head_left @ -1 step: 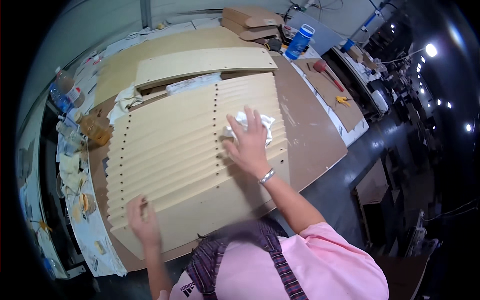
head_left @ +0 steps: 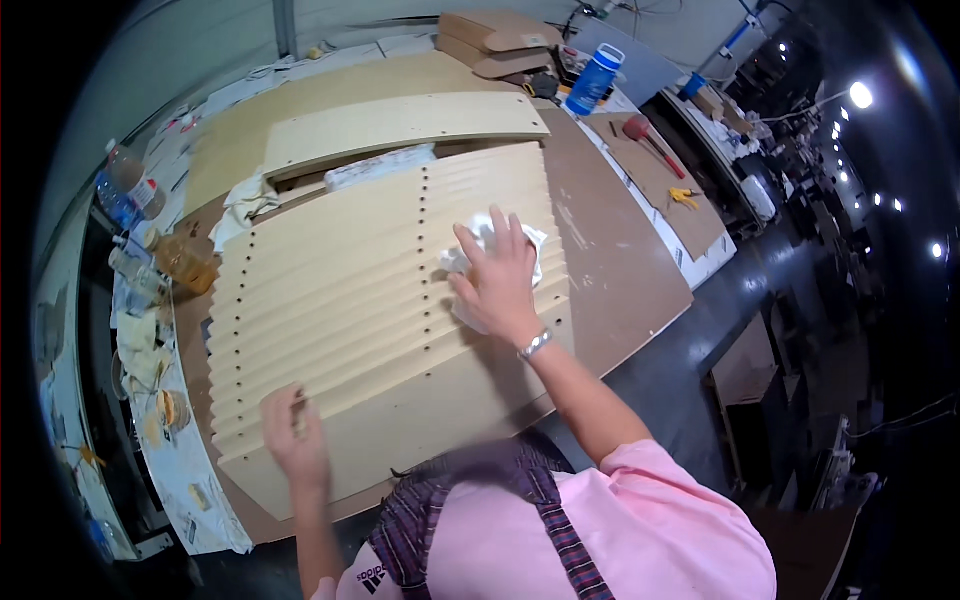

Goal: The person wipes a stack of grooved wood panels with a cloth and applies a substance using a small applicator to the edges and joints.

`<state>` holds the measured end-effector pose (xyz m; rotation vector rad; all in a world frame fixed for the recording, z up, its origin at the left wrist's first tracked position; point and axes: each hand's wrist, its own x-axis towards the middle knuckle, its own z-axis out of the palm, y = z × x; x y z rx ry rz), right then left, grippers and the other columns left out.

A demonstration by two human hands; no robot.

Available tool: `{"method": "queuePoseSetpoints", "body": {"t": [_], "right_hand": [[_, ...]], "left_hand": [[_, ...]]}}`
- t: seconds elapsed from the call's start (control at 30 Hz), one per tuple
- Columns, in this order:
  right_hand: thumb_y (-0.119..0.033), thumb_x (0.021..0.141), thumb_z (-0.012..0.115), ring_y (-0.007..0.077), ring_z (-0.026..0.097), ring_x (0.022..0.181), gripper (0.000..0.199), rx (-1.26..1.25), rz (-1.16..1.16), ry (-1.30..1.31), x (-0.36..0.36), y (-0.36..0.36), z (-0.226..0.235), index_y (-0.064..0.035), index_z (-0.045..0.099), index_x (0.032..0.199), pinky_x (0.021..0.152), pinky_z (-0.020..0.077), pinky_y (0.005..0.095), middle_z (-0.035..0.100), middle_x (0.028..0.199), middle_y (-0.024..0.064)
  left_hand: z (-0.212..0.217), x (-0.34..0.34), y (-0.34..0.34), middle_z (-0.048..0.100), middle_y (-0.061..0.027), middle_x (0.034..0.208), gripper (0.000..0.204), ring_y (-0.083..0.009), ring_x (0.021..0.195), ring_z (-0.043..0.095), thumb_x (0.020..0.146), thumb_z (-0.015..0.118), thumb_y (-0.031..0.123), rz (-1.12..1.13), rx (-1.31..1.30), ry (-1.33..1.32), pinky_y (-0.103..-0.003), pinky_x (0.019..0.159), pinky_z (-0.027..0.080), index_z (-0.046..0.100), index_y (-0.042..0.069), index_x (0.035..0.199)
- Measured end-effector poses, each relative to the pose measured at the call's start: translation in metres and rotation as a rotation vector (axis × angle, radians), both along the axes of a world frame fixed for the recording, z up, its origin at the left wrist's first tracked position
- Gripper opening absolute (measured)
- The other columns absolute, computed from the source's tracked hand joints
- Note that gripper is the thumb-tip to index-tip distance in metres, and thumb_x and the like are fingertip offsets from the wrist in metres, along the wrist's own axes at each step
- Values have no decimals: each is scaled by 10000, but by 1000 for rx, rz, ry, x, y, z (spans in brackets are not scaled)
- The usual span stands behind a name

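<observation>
A pale wooden panel [head_left: 330, 290] with a ridged, wavy surface and rows of small dark holes lies before me. My right hand [head_left: 497, 285] presses a bunched white cloth [head_left: 452, 262] onto the ridges at the panel's right side, fingers spread over it. Part of the cloth is hidden under the palm. Over the panel's near left edge, my left hand [head_left: 295, 435] is closed with curled fingers. Whether anything is inside it is hard to see. A smooth pale board [head_left: 400, 122] with small holes lies just behind the ridged panel.
Bottles, including one with amber liquid [head_left: 182, 262], stand along the left. A crumpled rag [head_left: 242, 208] touches the panel's far left corner. At the back are cardboard boxes [head_left: 495, 40] and a blue bottle [head_left: 597, 80]. A red mallet [head_left: 655, 145] and yellow-handled tool [head_left: 683, 198] lie right.
The view has shifted slightly, so the panel sits a little farther left. Relative to it, both hands have moved slightly right, the right one with the cloth.
</observation>
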<state>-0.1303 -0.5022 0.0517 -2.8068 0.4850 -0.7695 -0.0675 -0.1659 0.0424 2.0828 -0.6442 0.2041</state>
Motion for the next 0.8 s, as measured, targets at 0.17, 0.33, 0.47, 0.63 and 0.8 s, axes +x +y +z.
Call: {"method": "queuePoseSetpoints", "body": {"t": [0.17,0.33,0.47,0.63,0.8], "right_hand": [[-160,836,660,359,511,1220,395,138,188,40,-12,-48,-20,-112,631,1227,1017,390,449,525,1379,155],[39,795,610,326,648,975,210,319,-376,-220,-53,-192,-51,-5,667,993,894,508,405,678,1057,167],[34,806,625,271,644,993,248,695,-289,-472,-65,-210,-12,-3,642,1051,920,507,347,658,1026,137],[-44,782,664,343,578,1077,329,275,68,-163,-56,-213,-61,-32,645,1109,931,478,418,589,1110,161],[-50,782,642,362,577,1040,276,678,-191,-438,-39,-266,-56,-15,648,1056,921,473,434,580,1078,180]], "left_hand": [[4,-5,-85,621,-162,1044,380,-325,983,594,752,651,6,-287,109,-125,-401,895,488,621,6,1131],[-7,-22,-124,622,-107,1035,391,-319,987,581,729,689,86,-151,331,-301,-435,874,466,646,71,1118],[-10,-21,-124,623,-104,1036,379,-320,973,584,727,686,103,-92,357,-301,-433,858,471,657,75,1104],[-17,-21,-132,624,-117,1033,381,-328,948,588,730,667,97,-101,388,-375,-430,830,484,660,67,1110],[-19,-21,-128,615,-132,1020,368,-336,931,581,746,636,114,-57,442,-399,-432,814,488,661,57,1108]]}}
